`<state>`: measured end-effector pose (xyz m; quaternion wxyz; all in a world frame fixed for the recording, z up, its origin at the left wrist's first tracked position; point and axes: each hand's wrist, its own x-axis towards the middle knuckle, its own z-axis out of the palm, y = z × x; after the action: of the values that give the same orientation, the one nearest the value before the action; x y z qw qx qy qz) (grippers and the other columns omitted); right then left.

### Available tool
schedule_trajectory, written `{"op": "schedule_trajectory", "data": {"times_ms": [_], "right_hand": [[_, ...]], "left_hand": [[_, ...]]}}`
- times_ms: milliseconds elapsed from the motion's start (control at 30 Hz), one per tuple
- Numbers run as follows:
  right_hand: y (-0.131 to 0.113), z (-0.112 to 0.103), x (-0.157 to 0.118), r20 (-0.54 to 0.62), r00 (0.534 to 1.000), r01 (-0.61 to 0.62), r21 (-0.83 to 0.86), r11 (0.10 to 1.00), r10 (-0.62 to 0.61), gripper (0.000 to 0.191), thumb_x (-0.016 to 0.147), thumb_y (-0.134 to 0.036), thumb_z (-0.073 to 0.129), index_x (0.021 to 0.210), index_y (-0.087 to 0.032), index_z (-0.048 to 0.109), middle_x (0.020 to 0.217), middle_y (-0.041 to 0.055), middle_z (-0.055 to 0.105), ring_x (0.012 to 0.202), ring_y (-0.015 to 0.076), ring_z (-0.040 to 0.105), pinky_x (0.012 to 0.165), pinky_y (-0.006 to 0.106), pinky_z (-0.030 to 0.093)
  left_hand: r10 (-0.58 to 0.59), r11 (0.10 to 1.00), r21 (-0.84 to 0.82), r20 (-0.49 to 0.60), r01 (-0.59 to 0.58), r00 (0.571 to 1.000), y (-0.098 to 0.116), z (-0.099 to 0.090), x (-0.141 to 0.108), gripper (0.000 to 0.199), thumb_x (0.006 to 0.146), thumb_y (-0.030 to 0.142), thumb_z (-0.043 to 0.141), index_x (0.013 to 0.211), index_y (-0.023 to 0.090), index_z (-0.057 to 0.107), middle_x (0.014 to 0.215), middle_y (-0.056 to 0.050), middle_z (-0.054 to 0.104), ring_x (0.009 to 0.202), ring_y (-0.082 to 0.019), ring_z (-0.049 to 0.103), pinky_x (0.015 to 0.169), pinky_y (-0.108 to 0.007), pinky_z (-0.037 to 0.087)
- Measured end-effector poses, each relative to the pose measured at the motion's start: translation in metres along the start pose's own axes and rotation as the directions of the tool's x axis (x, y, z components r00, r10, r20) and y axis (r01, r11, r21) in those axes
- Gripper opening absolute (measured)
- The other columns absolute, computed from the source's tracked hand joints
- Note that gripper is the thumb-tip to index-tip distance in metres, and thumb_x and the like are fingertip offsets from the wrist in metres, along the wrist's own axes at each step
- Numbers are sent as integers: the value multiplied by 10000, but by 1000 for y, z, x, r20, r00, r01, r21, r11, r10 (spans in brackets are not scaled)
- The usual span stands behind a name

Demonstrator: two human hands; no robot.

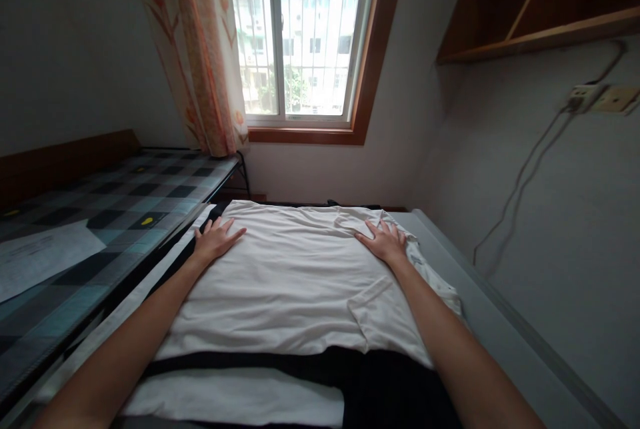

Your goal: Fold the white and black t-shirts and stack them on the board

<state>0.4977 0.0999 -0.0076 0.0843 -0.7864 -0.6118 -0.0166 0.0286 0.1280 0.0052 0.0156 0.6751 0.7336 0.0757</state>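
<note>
A white T-shirt (285, 269) lies spread out in front of me, with soft wrinkles across it and a sleeve folded in at the right. My left hand (216, 240) rests on its far left edge, fingers spread. On the far right part of the shirt my right hand (384, 242) lies flat, its fingers apart too. Neither hand grips the fabric. Black cloth (390, 386) shows beneath the shirt along the near side and at the left edge. Another white piece of cloth (240, 397) lies nearest to me.
On the left stands a bed frame with a checkered mattress (165, 182) and a sheet of paper (45, 256). A window (300, 42) with a patterned curtain (200, 49) is ahead. A wooden shelf (540, 36) and a plugged-in cable (520, 176) are on the right wall.
</note>
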Motion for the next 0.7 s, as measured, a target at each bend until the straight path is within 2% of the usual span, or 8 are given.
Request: {"op": "schedule_trajectory", "data": {"times_ms": [100,233,333,433,500,567,700], "right_hand": [[1,-1,-3,-32,999,5,11,1000,-4,743,832,-777,349,1439,-361,454,1544,87,353,1404,377,256,1104,571,187],[2,-2,-7,-88,995,51,27,998,-48,651,901,-685,326,1401,-317,519,1524,95,390,1409,365,263,1119,566,175],[2,-3,-9,-197,975,106,9,994,-102,563,940,-593,344,1335,-278,593,1494,103,434,1395,346,296,1123,561,183],[-1,-2,-11,-296,940,177,-9,984,-172,491,968,-495,357,1286,-243,634,1459,112,476,1358,312,363,1120,518,229],[-3,0,-13,-281,932,237,-2,971,-228,468,974,-455,366,1276,-225,640,1442,120,496,1323,289,415,1097,464,293],[-5,3,-14,-211,936,289,1,957,-283,455,967,-447,394,1279,-221,637,1424,119,517,1304,284,442,1079,437,327],[-6,6,-15,-109,947,305,-5,952,-303,452,948,-450,444,1314,-239,605,1409,98,539,1322,299,428,1091,455,310]], "left_hand": [[-5,1000,-3,-33,5,999,-3,2,-2,639,923,640,269,1434,303,448,1553,-124,334,1411,-362,306,1094,-651,204],[-26,999,-31,-111,23,993,-4,3,-2,582,949,563,295,1392,248,501,1518,-152,384,1395,-325,343,1108,-594,245],[-63,997,-55,-141,56,988,-6,5,-1,554,948,522,334,1374,221,520,1486,-161,428,1378,-310,372,1117,-546,265],[-47,998,-47,-150,41,988,-8,7,0,531,935,499,374,1363,224,528,1478,-149,442,1371,-311,377,1112,-531,279],[-31,999,-36,-156,25,987,-9,8,0,520,931,494,383,1351,228,536,1475,-139,448,1369,-310,376,1109,-528,284],[-24,999,-34,-159,19,987,-10,8,0,511,930,490,380,1338,230,545,1467,-133,459,1367,-310,375,1106,-530,285],[-16,999,-37,-155,10,988,-9,8,0,505,927,483,379,1328,230,552,1463,-134,461,1365,-319,373,1103,-546,280]]}}
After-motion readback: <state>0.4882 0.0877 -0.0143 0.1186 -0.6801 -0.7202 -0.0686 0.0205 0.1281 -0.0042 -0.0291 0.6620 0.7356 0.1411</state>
